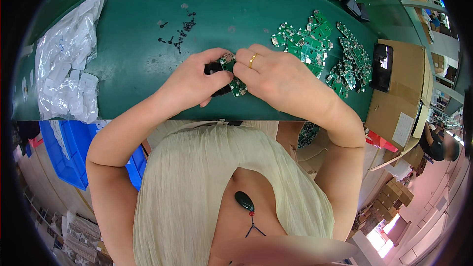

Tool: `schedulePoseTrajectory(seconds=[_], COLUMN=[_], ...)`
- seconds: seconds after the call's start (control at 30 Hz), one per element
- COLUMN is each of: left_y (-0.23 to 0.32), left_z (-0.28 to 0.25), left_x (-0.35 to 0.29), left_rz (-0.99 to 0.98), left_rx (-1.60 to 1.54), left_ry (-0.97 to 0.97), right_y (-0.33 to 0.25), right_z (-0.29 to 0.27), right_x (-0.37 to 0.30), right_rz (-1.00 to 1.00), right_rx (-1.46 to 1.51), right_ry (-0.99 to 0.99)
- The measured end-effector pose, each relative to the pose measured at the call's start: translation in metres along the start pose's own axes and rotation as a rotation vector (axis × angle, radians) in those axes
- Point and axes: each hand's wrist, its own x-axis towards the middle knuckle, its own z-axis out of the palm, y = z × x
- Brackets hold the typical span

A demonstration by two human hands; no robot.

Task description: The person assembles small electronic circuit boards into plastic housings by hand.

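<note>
Beside the green work mat [148,69], at its lower left edge, a blue plastic bin [74,152] sits below table level; you can make out little of its contents beyond some white plastic at its top rim. To the right of the mat an open cardboard box [399,93] stands with a black tray-like item [381,67] leaning on its near wall.

Near the middle of the mat, both your hands meet over one small green circuit board [235,80]. Your left hand [194,81] is closed, pinching the board together with a black part [214,69] against it. Your right hand [268,76], wearing a gold ring [253,60], grips the board's right side with curled fingertips.

On the mat's right part lies a heap of green circuit boards [325,51], near your right hand. Black screws [180,32] are scattered further up, and clear plastic bags [69,64] cover the mat's left end.
</note>
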Motion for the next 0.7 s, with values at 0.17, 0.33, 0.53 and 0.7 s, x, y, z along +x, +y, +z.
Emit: schedulePoseTrajectory(seconds=[0.17,0.33,0.53,0.7], left_y=[0.001,0.007,0.003,0.003], left_z=[-0.001,-0.002,0.002,-0.008], left_x=[0.0,-0.001,-0.002,-0.008], left_rz=[0.008,-0.137,-0.008,0.034], left_rx=[-0.015,-0.235,-0.174,-0.277], left_ry=[-0.013,-0.083,-0.032,-0.029], right_y=[-0.008,-0.007,-0.005,0.008], right_z=[-0.001,0.0,0.013,0.009], right_x=[0.002,0.001,-0.002,-0.007], right_rz=[-0.036,-0.031,0.025,0.163], right_rx=[-0.161,-0.13,-0.086,0.254], right_ry=[-0.09,-0.035,0.055,0.163])
